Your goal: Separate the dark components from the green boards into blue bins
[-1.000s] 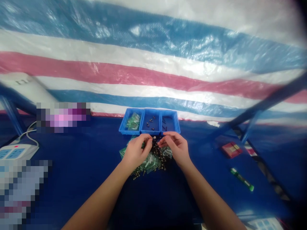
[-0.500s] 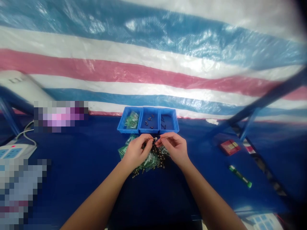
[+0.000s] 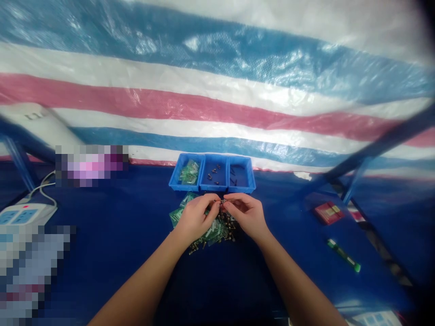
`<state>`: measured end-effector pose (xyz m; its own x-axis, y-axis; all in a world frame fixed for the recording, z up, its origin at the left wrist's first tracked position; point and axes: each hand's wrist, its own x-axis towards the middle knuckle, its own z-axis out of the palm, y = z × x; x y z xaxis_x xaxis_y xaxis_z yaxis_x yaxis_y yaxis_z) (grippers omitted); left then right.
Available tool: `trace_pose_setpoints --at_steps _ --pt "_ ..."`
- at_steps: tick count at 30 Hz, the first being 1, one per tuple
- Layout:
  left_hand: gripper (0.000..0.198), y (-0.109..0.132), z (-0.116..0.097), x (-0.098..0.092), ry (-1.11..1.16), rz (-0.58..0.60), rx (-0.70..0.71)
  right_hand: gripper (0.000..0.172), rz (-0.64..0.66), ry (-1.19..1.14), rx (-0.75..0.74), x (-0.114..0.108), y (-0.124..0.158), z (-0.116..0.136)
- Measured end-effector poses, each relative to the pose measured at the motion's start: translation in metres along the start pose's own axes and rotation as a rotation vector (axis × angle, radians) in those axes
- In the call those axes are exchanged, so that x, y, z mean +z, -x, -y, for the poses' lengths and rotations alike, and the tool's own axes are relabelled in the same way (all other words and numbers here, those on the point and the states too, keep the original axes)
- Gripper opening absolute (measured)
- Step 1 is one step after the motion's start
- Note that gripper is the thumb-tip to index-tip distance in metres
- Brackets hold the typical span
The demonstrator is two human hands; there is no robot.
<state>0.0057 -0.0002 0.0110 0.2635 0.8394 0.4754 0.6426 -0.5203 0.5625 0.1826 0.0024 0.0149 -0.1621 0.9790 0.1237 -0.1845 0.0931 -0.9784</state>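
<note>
My left hand [image 3: 197,217] and my right hand [image 3: 249,216] meet fingertip to fingertip, just in front of the blue bins. Between their pinched thumbs and fingers is a small metal part [image 3: 222,202] that looks like a screw; its exact shape is mostly covered. Below lies a mixed pile of green-tinted clear packets [image 3: 212,232] and loose brassy and dark screws [image 3: 232,225], partly hidden by both hands.
Three joined blue bins hold packets in the left bin [image 3: 173,181], several screws in the middle bin [image 3: 213,187] and dark long screws in the right bin [image 3: 251,181]. Rightward lie a red box [image 3: 328,213] and a green tube [image 3: 344,255]. A power strip [image 3: 29,215] sits left.
My right hand's fingers have closed in to the left hand's fingertips, around the small metal part. The whole view has shifted slightly; the bins and pile look unchanged.
</note>
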Motion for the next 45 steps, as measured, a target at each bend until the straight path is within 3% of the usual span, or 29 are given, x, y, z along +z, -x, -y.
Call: trace_pose_setpoints --at_steps 10,17,30,36,45 --pt "0.017 0.0029 0.0065 0.0069 -0.026 -0.035 0.038 0.02 -0.011 -0.057 0.024 0.0015 -0.0021 -0.0018" --pt "0.021 0.0014 0.0064 0.0061 -0.048 0.011 0.028 0.019 -0.025 -0.03 0.04 0.0019 -0.0016 -0.0004" --pt "0.02 0.0018 0.0073 0.0077 -0.061 -0.019 0.029 0.016 -0.04 -0.033 0.049 0.0028 -0.0016 0.0018" --pt "0.022 0.0013 0.0072 0.0064 -0.05 0.046 0.021 0.018 0.0 -0.031 0.05 0.0031 -0.0009 0.0007" --pt "0.018 0.0026 0.0042 0.0071 -0.037 0.008 -0.001 0.02 -0.005 -0.065 0.068 0.0015 -0.0026 -0.002"
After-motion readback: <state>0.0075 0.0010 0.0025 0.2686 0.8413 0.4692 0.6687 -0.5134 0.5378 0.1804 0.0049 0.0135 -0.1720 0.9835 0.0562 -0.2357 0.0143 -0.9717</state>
